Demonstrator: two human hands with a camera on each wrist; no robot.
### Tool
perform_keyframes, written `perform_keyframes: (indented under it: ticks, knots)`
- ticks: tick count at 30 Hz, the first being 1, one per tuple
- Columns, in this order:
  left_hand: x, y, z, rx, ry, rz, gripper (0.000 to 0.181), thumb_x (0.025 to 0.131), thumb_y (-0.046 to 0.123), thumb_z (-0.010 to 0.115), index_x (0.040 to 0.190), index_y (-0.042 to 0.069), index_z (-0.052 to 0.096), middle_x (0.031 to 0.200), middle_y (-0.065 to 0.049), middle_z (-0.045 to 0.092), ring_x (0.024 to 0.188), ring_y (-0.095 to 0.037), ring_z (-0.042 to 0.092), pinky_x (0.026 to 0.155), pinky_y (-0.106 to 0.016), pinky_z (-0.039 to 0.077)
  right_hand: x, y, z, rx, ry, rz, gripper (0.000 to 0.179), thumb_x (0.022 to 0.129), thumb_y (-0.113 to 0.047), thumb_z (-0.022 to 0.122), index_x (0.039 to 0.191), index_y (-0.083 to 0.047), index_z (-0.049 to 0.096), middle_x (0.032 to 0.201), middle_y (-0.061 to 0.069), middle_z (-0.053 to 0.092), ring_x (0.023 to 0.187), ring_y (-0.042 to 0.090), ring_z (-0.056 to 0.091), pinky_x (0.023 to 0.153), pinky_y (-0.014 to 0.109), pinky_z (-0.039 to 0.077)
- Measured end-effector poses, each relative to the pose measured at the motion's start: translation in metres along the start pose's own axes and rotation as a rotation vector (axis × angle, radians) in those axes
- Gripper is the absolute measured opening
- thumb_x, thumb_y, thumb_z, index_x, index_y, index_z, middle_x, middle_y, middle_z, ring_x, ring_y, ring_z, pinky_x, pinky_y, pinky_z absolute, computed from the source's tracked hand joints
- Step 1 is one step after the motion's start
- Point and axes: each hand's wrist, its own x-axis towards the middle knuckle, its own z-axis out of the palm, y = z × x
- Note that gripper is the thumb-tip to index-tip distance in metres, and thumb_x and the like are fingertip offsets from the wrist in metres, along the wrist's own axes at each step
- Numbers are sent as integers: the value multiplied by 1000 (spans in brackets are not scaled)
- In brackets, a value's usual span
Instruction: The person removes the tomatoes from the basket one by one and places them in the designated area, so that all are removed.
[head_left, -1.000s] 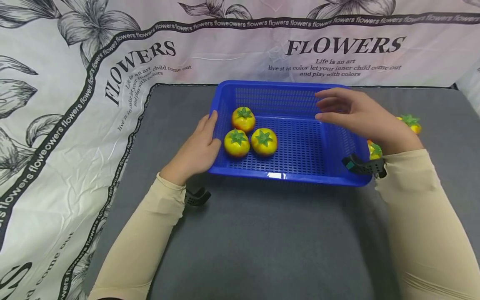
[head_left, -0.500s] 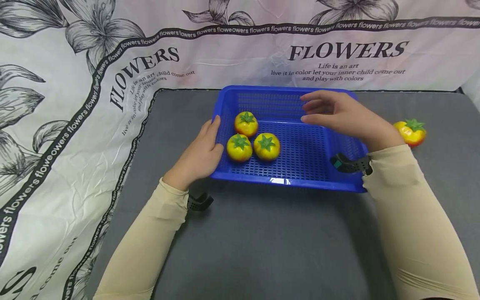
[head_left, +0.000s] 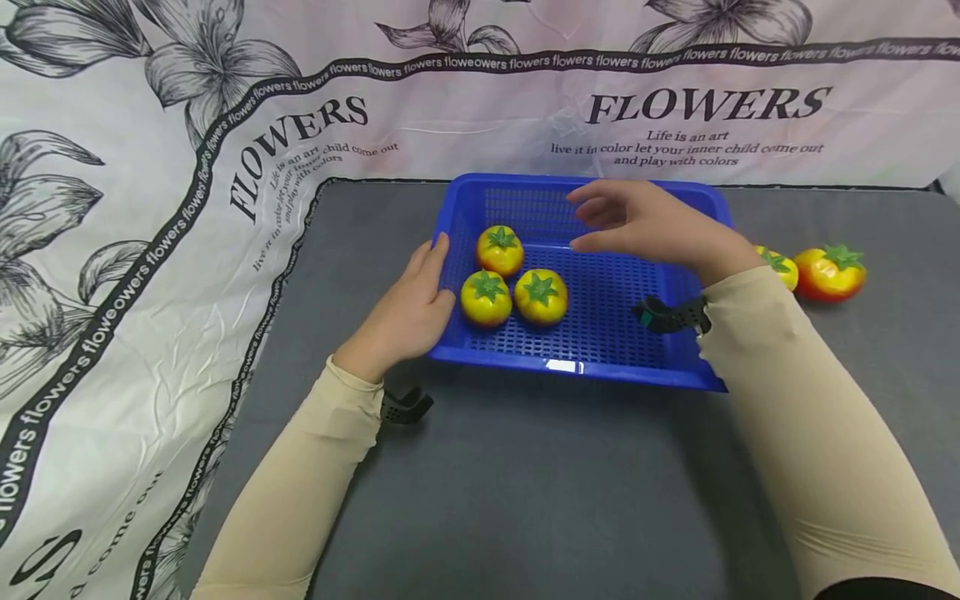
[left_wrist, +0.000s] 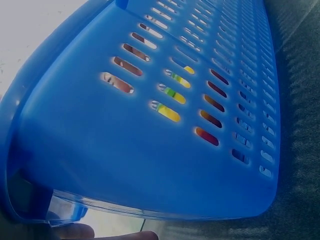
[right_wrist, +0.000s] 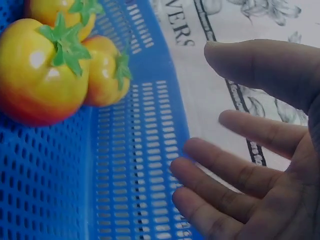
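My left hand [head_left: 405, 312] lies against the outside of the blue basket's [head_left: 611, 321] left end, fingers straight and touching the wall. Its fingertips [left_wrist: 132, 236] show at the bottom of the left wrist view. Over the basket's right half hovers my right hand [head_left: 645, 223], with nothing between thumb and fingers; the right wrist view shows them spread apart. Three yellow-red tomatoes with green star-shaped tops sit inside at the left: one at the back [head_left: 500, 252], one at front left [head_left: 486, 298] and one at front right [head_left: 541, 297].
Right of the basket, a yellow-red tomato [head_left: 830, 275] lies on the grey table [head_left: 555, 492]. Beside it another tomato [head_left: 780, 267] is partly hidden by my right forearm. A white flower-printed cloth [head_left: 465, 133] stands behind and along the left.
My right hand has moved left over the basket, and the tomatoes on the right show more fully. The left hand stays at the basket's end. The whole head view has shifted slightly.
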Motion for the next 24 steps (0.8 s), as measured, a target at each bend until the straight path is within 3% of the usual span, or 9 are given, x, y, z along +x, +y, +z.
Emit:
perform_keyframes:
  ticks: [4, 16, 24]
  knots:
    - [0, 1, 0, -3, -7, -4, 73, 106, 23, 38, 170, 13, 6, 177, -9, 7, 159, -30, 21, 127, -50, 23, 8, 1, 8, -1, 6, -43, 66, 94, -25, 80, 152, -7, 53, 149, 20, 57, 140, 36, 52, 114, 55, 44]
    - [3, 4, -3, -11, -14, 0, 73, 106, 23, 40, 170, 13, 6, 177, -9, 6, 160, -30, 20, 128, -50, 21, 16, 14, 23, -42, -19, -39, 51, 99, -28, 74, 143, -5, 61, 141, 19, 63, 131, 33, 58, 113, 55, 44]
    - [1, 1, -2, -12, -13, -17, 73, 106, 22, 40, 170, 13, 6, 177, -8, 6, 160, -29, 19, 128, -49, 21, 24, 20, 34, 31, -129, -39, 57, 95, -25, 79, 145, -6, 60, 144, 18, 61, 134, 33, 57, 115, 55, 43]
